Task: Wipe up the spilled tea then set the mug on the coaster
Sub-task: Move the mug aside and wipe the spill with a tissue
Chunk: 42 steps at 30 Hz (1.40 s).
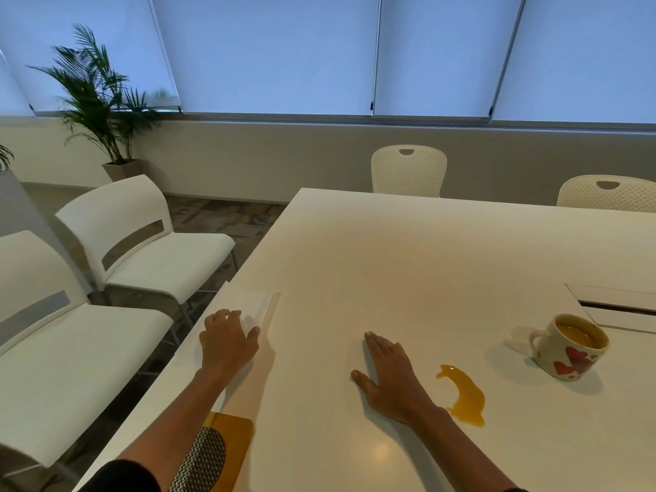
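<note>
At the left edge of the table [408, 250], the left hand [227, 344] is resting on a white paper napkin [253, 307], fingers curled down over its near end and thumb out toward the middle of the table; whether the fingers are actually pinching the paper or only pressing on it cannot be told. Just nearer the person, partly under that forearm, a yellow-brown coaster [232, 442] is lying by the table edge with a grey woven piece [204, 459] beside it. Moving right, the right hand [388, 376] is lying flat and palm-down on the bare tabletop, fingers straight and close together, thumb spread out, holding nothing. Just to the right of its wrist, the spilled tea [465, 395] is sitting as an unbroken amber puddle, not touched by either hand. Farther right, well apart from the coaster, the mug [569, 346] with red hearts is standing upright with tea inside.

By the look of it, the task is only beginning: the napkin is being reached, the wiping is not yet done, and the mug is waiting to be carried across to the coaster.
</note>
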{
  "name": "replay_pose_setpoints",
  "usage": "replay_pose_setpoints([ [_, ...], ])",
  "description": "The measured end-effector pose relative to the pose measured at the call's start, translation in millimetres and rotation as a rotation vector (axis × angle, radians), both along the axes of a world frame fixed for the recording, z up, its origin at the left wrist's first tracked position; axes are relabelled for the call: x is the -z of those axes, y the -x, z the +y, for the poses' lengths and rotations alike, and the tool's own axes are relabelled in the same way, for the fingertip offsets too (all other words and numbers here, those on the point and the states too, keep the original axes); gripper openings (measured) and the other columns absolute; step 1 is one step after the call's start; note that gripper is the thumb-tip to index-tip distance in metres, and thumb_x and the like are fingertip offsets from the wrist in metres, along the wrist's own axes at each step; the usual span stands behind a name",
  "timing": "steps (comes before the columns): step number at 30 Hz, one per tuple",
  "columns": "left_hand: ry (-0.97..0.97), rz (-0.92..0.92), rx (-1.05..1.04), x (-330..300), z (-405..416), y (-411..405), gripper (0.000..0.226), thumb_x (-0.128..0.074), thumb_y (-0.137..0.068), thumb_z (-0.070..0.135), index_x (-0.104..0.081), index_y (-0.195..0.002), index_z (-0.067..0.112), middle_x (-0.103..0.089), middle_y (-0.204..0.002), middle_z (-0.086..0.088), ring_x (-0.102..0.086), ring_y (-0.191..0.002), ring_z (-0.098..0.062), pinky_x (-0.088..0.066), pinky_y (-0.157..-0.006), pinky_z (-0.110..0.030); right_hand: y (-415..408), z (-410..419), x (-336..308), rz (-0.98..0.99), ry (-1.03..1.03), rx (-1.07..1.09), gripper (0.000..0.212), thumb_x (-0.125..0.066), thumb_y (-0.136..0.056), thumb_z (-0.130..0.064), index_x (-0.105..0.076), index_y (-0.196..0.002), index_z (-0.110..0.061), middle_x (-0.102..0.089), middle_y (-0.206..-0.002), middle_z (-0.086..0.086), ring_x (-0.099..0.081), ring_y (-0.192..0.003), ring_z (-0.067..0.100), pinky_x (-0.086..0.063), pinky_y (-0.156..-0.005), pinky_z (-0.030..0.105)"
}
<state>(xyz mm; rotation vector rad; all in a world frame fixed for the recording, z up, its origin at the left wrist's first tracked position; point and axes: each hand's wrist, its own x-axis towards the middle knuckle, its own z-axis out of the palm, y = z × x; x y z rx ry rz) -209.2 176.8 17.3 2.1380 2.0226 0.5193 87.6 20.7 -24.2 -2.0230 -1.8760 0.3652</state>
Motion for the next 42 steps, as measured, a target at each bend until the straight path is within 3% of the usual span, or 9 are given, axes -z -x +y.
replay_pose_setpoints([
  [6,0.043,0.087,-0.022,2,2,-3,0.063,-0.062,-0.093,0.055,-0.057,-0.139,0.012,-0.061,-0.139,-0.01,-0.054,-0.129,-0.031,-0.046,-0.106,-0.052,-2,-1,3,0.01,-0.027,-0.01,0.084,-0.045,-0.105,-0.057,-0.011,-0.169,-0.015,-0.014,-0.178,0.0,-0.009,-0.163,0.017,0.001,-0.134,0.04],
  [14,-0.031,0.132,-0.046,-7,3,-11,0.035,-0.04,-0.107,0.024,-0.07,-0.106,0.006,-0.071,-0.114,-0.015,-0.064,-0.109,-0.032,-0.053,-0.098,-0.048,-3,0,6,0.007,-0.029,-0.012,0.083,-0.043,-0.104,-0.059,-0.013,-0.169,-0.016,-0.015,-0.177,0.0,-0.009,-0.163,0.018,0.0,-0.134,0.041],
  [21,-0.167,-0.128,-0.037,-51,-9,-23,0.038,-0.045,-0.107,0.021,-0.069,-0.088,-0.002,-0.073,-0.097,-0.02,-0.07,-0.097,-0.037,-0.059,-0.09,-0.055,-2,-1,5,0.011,-0.042,-0.011,0.084,-0.044,-0.104,-0.059,-0.014,-0.169,-0.015,-0.016,-0.177,0.001,-0.01,-0.163,0.019,0.0,-0.134,0.042],
  [25,-0.226,-0.395,0.031,-83,-22,-35,0.038,-0.048,-0.108,0.026,-0.069,-0.087,0.003,-0.071,-0.088,-0.009,-0.067,-0.079,-0.023,-0.058,-0.088,-0.041,-1,-1,6,0.007,-0.047,-0.016,0.084,-0.043,-0.104,-0.06,-0.013,-0.169,-0.015,-0.016,-0.177,0.001,-0.01,-0.163,0.018,0.001,-0.133,0.041],
  [29,-0.064,-0.689,0.082,-120,-48,-59,0.025,-0.051,-0.107,0.033,-0.063,-0.09,0.019,-0.066,-0.091,0.003,-0.059,-0.075,-0.008,-0.049,-0.085,-0.031,-6,-1,-2,0.052,-0.02,-0.021,0.086,-0.045,-0.104,-0.059,-0.01,-0.169,-0.015,-0.013,-0.178,0.001,-0.007,-0.164,0.019,0.001,-0.134,0.043],
  [32,0.159,-1.019,0.072,-134,-74,-72,0.019,-0.057,-0.104,0.037,-0.067,-0.092,0.025,-0.068,-0.093,0.011,-0.063,-0.086,-0.015,-0.055,-0.077,-0.031,-5,-2,-13,0.355,-0.019,0.042,0.081,-0.055,-0.104,-0.054,-0.018,-0.168,-0.022,-0.023,-0.174,0.0,-0.019,-0.162,0.022,-0.018,-0.132,0.046],
  [36,0.328,-1.275,0.105,-131,-103,-87,0.025,-0.06,-0.102,0.032,-0.071,-0.122,0.022,-0.074,-0.113,0.003,-0.066,-0.104,-0.023,-0.057,-0.094,-0.046,2,-7,-47,0.879,-0.152,0.198,0.053,-0.064,-0.101,-0.051,-0.047,-0.15,-0.038,-0.057,-0.154,-0.005,-0.057,-0.139,0.012,-0.05,-0.103,0.022],
  [39,0.37,-1.344,0.147,-124,-119,-107,0.021,-0.062,-0.101,0.031,-0.071,-0.12,0.026,-0.075,-0.114,0.001,-0.069,-0.104,-0.026,-0.063,-0.077,-0.039,-2,-11,-75,1.431,-0.106,0.246,0.065,-0.069,-0.092,-0.059,-0.054,-0.144,-0.025,-0.072,-0.135,0.004,-0.074,-0.117,0.022,-0.062,-0.092,0.036],
  [42,0.4,-1.352,0.135,-112,-130,-126,0.014,-0.063,-0.1,0.031,-0.07,-0.112,0.029,-0.074,-0.112,0.0,-0.07,-0.103,-0.028,-0.066,-0.073,-0.039,-12,-20,-87,1.683,-0.126,0.219,0.066,-0.075,-0.087,-0.052,-0.055,-0.14,-0.018,-0.077,-0.126,0.013,-0.076,-0.112,0.033,-0.064,-0.084,0.042],
])
